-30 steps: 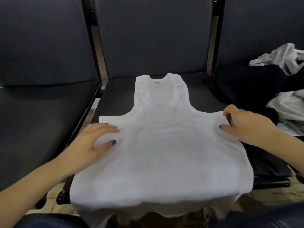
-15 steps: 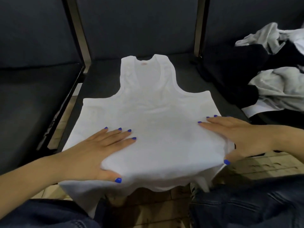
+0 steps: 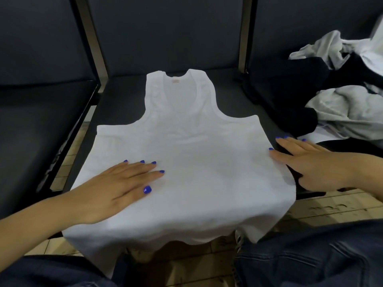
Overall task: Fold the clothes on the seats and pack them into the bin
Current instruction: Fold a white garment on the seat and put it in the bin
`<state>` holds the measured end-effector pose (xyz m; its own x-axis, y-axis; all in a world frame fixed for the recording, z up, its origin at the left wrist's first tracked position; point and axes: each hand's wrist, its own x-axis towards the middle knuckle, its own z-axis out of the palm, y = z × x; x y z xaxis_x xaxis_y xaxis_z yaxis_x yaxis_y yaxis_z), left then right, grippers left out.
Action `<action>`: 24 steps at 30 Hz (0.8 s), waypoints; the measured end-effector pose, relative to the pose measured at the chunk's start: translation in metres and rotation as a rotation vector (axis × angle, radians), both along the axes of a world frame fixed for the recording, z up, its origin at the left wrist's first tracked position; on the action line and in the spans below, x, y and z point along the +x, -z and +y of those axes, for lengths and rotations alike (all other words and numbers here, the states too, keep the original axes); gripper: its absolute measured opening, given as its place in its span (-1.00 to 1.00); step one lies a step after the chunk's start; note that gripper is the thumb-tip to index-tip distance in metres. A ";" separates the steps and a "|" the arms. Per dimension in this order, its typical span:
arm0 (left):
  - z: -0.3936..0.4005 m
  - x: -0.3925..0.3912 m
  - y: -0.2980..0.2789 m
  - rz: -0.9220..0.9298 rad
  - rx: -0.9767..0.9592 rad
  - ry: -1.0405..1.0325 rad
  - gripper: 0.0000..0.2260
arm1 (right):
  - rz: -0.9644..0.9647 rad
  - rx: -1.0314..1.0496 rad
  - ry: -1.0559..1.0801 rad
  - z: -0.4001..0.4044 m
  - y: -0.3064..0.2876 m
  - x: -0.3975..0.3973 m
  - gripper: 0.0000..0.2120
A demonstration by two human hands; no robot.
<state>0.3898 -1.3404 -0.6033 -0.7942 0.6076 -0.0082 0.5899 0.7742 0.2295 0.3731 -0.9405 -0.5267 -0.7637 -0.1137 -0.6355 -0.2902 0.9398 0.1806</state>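
A white sleeveless cotton vest (image 3: 186,162) lies spread flat, front side up, on the dark padded middle seat (image 3: 124,96) at the centre of the frame, with the neckline toward the seat back and the lower hem hanging over the front edge of the seat. A small pink label (image 3: 175,81) shows inside the neckline. The left hand (image 3: 116,191), at lower left of the frame, rests palm down on the lower left part of the vest, fingers straight and close together, thumb extended; it grips nothing. The right hand (image 3: 310,162), at centre right, lies flat with fingers straight and spread; its fingertips touch the right side edge of the vest, and the rest of the hand lies on the seat just beside the fabric. Both hands carry blue nail polish. A loose pile of black and light grey garments (image 3: 335,100) occupies the right seat at upper right of the frame, apart from the vest. The dark padded left seat (image 3: 37,125) is at centre left. Blue denim-clad legs (image 3: 310,255) fill the bottom edge, above a beige tiled floor (image 3: 321,206).
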 end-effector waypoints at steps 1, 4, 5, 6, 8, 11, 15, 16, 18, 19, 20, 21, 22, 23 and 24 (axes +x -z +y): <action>0.002 -0.004 -0.003 -0.071 -0.004 -0.061 -0.36 | 0.038 -0.039 -0.011 -0.002 0.001 0.000 -0.26; 0.005 -0.013 -0.015 -0.202 -0.070 -0.244 -0.15 | 0.152 -0.188 -0.061 -0.018 0.002 0.002 -0.34; 0.003 -0.018 -0.015 -0.160 -0.092 -0.290 -0.04 | 0.184 -0.240 -0.081 -0.026 0.003 0.003 -0.37; 0.002 -0.021 -0.015 -0.139 -0.186 -0.329 0.06 | 0.201 -0.275 -0.106 -0.034 0.005 0.003 -0.39; 0.001 -0.029 -0.016 -0.061 -0.373 -0.384 0.15 | 0.197 -0.313 -0.143 -0.048 0.009 -0.003 -0.41; -0.004 -0.046 -0.011 0.030 -0.494 -0.509 -0.09 | 0.181 -0.371 -0.094 -0.064 0.015 -0.025 -0.41; -0.005 -0.065 -0.008 0.050 -0.529 -0.700 -0.39 | 0.188 -0.350 0.020 -0.070 0.034 -0.063 -0.40; -0.005 -0.066 -0.008 0.054 -0.529 -0.721 -0.39 | 0.189 -0.302 0.042 -0.068 0.040 -0.071 -0.39; -0.007 -0.067 -0.007 0.067 -0.532 -0.739 -0.38 | 0.186 -0.186 0.064 -0.063 0.049 -0.085 -0.36; -0.007 -0.067 -0.007 0.067 -0.530 -0.747 -0.38 | 0.186 -0.147 0.070 -0.060 0.052 -0.089 -0.34; -0.007 -0.067 -0.008 0.061 -0.529 -0.754 -0.37 | 0.191 -0.126 0.078 -0.059 0.053 -0.093 -0.33; -0.006 -0.067 -0.008 0.052 -0.535 -0.756 -0.37 | 0.199 -0.114 0.088 -0.059 0.054 -0.095 -0.32; -0.005 -0.067 -0.009 0.040 -0.537 -0.757 -0.37 | 0.211 -0.103 0.096 -0.060 0.055 -0.098 -0.32; -0.005 -0.069 -0.009 0.029 -0.539 -0.760 -0.37 | 0.221 -0.092 0.103 -0.061 0.056 -0.101 -0.31; -0.005 -0.070 -0.011 0.022 -0.543 -0.763 -0.36 | 0.228 -0.082 0.112 -0.063 0.056 -0.104 -0.31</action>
